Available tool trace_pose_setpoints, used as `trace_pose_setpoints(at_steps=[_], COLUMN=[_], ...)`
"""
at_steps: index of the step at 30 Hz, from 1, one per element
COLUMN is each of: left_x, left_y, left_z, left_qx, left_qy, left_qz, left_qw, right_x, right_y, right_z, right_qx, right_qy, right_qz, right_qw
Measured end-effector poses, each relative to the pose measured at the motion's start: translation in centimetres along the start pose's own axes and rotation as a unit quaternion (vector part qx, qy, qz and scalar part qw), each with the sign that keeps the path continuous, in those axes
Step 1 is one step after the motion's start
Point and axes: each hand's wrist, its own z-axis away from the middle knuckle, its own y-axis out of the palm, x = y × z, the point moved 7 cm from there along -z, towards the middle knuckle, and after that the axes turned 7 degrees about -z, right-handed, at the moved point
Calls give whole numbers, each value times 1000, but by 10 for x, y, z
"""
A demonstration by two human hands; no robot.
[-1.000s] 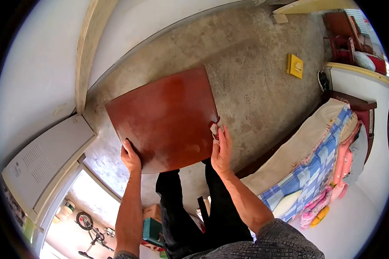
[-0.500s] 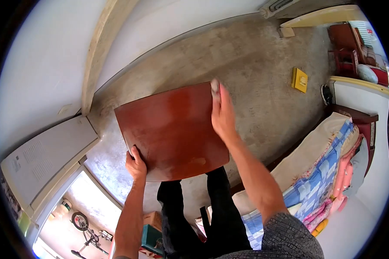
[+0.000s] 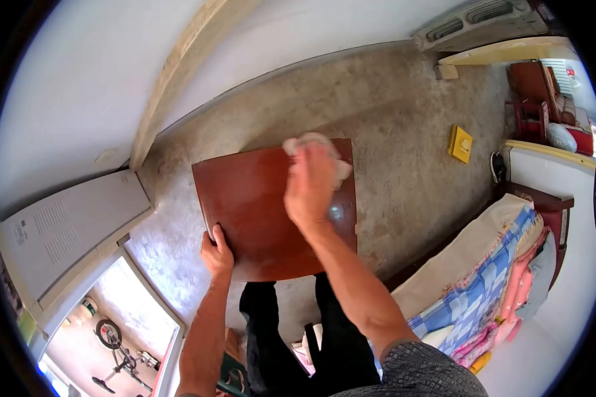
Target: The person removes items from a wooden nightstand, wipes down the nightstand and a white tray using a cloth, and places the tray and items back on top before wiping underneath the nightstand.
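A reddish-brown, glossy wooden tabletop (image 3: 258,212) with slightly curved sides lies in front of my legs; its support is hidden. My left hand (image 3: 217,253) grips its near left edge, thumb on top and fingers around the side. Over the far right part of the surface is my right hand (image 3: 310,192), smeared by motion, pressing a pale cloth (image 3: 341,173) that sticks out past the fingers. A bright reflection shows on the wood just right of the right wrist.
A bed with a blue checked quilt (image 3: 470,304) stands at the right. On the concrete floor (image 3: 404,126) lie a yellow box-like object (image 3: 459,144) and a dark shoe (image 3: 498,167). A grey cabinet (image 3: 73,228) is at the left, above a doorway showing a small bike (image 3: 116,351).
My right hand has moved with the cloth from the right edge leftward onto the tabletop's far part. My left hand keeps its hold on the left edge. The view has shifted slightly.
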Motion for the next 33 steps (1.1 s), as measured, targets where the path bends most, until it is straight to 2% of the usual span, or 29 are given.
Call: trace_pose_setpoints(at_steps=[1, 4, 5, 6, 8, 9, 10, 11, 12, 13, 14, 15, 16, 21, 23, 25, 27, 28, 30, 33], left_x=[0, 0, 9, 14, 13, 8, 4, -1, -3, -2, 2, 6, 5, 7, 6, 9, 6, 3, -12, -17], left_y=[0, -1, 5, 7, 5, 3, 0, -2, -3, -2, 1, 4, 3, 4, 3, 5, 11, 10, 6, 12], left_z=[1, 1, 0, 0, -2, -1, 0, 1, 2, 1, 0, 0, -1, -5, -2, -5, -6, -6, -8, -3], left_qx=[-3, 9, -5, -7, 3, 14, 16, 15, 35, 55, 52, 49, 55, 63, 100, 116, 133, 134, 165, 156], left_qy=[-1, -5, 23, 26, 15, -4, -12, -20, -35, -47, -45, -40, -45, -69, -79, -73, -30, -35, 24, 52], left_qz=[5, -10, 18, -1, -16, -11, -11, -2, 4, 13, 25, 26, 26, 20, 17, 30, 19, 24, -20, -61], left_qw=[1000, 1000, 1000, 1000, 1000, 1000, 1000, 1000, 999, 997, 997, 998, 997, 995, 992, 990, 991, 990, 986, 984], right_x=[25, 108, 126, 125, 123, 110, 92, 66, 42, 7, -25, -50, -61, -66, -73, -72, -86, -91, -107, -108], right_y=[17, 65, 76, 77, 72, 59, 37, 22, -1, -16, -33, -40, -41, -36, -36, -43, -57, -62, -81, -96], right_z=[-6, 15, 27, 26, 29, 9, -11, -26, -46, -52, -54, -44, -36, -55, -56, -47, -23, -9, 23, 61], right_qx=[60, 118, 143, 141, 170, 207, 169, 142, 111, 93, 63, 42, 82, 89, 166, 167, 171, 175, 137, 122], right_qy=[8, -140, -185, -186, -275, -253, -238, -221, -191, -123, -98, -129, -136, -140, -59, -83, 1, -3, 62, 100], right_qz=[-51, -90, -114, -119, -145, -139, -143, -59, -41, 11, 16, 70, 67, 14, 18, 34, 71, 75, 13, 48], right_qw=[997, 979, 965, 965, 935, 935, 946, 963, 974, 988, 993, 988, 985, 986, 984, 982, 983, 982, 989, 986])
